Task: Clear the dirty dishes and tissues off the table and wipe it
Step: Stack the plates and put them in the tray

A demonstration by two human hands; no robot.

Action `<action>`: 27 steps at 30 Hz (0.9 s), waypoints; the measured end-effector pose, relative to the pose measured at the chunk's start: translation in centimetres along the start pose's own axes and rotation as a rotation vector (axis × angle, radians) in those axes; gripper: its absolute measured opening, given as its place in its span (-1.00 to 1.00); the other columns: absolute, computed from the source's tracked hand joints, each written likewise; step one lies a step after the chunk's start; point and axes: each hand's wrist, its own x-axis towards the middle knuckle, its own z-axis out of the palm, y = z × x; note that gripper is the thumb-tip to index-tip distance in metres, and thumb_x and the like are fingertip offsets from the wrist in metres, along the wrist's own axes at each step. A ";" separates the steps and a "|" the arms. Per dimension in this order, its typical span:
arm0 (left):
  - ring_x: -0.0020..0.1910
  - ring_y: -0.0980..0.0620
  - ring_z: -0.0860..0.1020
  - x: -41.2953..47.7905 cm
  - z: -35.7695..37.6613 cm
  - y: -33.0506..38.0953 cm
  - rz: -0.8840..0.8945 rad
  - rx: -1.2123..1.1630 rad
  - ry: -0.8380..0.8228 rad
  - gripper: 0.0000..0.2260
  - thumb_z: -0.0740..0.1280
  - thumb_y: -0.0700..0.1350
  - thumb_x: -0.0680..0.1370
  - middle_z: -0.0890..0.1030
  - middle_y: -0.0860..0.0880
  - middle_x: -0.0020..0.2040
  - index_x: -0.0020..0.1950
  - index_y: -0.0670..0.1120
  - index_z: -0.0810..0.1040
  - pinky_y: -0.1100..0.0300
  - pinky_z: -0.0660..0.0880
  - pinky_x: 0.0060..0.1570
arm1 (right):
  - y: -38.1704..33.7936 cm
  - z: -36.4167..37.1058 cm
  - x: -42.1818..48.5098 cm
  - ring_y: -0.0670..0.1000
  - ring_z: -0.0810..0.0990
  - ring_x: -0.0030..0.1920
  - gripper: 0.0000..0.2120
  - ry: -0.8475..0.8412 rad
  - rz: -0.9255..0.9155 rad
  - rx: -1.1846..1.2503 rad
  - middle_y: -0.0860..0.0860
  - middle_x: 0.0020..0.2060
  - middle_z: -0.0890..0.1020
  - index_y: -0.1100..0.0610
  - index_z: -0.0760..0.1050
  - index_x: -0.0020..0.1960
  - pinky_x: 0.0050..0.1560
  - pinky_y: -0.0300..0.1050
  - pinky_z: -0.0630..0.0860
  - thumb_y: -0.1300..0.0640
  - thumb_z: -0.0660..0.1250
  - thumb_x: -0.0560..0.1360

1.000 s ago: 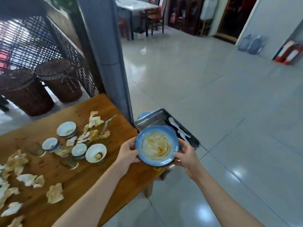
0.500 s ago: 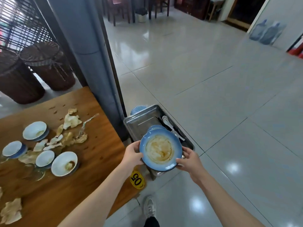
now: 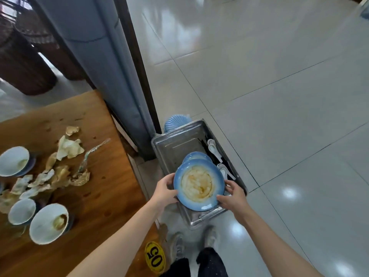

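I hold a blue plate [image 3: 198, 183] smeared with brown sauce over a metal tray [image 3: 173, 145] on the floor. My left hand [image 3: 164, 189] grips its left rim and my right hand [image 3: 232, 194] grips its right rim. Another blue dish [image 3: 194, 155] lies in the tray just beyond the plate, with white spoons [image 3: 214, 148] along the tray's right side. On the wooden table [image 3: 103, 176] at left stand several white bowls [image 3: 49, 223] among crumpled, stained tissues [image 3: 68, 147].
A grey pillar [image 3: 103, 62] rises between table and tray. A blue ribbed dish [image 3: 175, 121] sits behind the tray. Wicker baskets [image 3: 24, 62] stand far left. My shoes [image 3: 177, 246] are just below the tray. A yellow "05" tag [image 3: 154, 256] marks the table corner. Tiled floor spreads right.
I have carried the plate from the table's edge to above the tray and lowered it; my view has tilted down, so the tray and my feet now show.
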 end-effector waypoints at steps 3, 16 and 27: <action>-0.02 0.17 0.52 2.8 0.8 -0.3 -0.054 -0.010 0.010 -0.47 0.42 -0.38 0.43 0.50 0.23 -0.03 0.24 0.09 0.40 0.35 0.52 -0.33 | -0.5 -0.3 3.9 0.06 0.60 0.02 -0.47 -0.024 0.035 -0.027 0.03 0.05 0.57 0.11 0.40 0.23 -0.09 0.09 0.63 0.49 0.37 0.36; 0.14 0.06 0.51 15.5 3.5 -3.0 -0.196 -0.031 0.075 -0.35 0.36 -0.44 0.43 0.49 0.08 0.09 0.45 -0.02 0.35 0.33 0.53 -0.30 | -0.9 0.0 19.1 -0.06 0.58 -0.06 -0.53 -0.129 0.245 -0.150 -0.01 -0.04 0.55 -0.03 0.38 0.11 -0.38 -0.27 0.53 0.43 0.38 0.40; 0.20 0.04 0.50 20.8 4.9 -6.1 -0.335 -0.038 0.051 -0.34 0.38 -0.38 0.44 0.51 0.06 0.29 0.46 0.04 0.34 0.19 0.55 -0.19 | 1.0 -0.2 25.7 0.08 0.57 0.08 -0.44 -0.179 0.355 -0.232 0.08 0.02 0.55 0.15 0.35 0.35 0.10 -0.03 0.55 0.43 0.38 0.41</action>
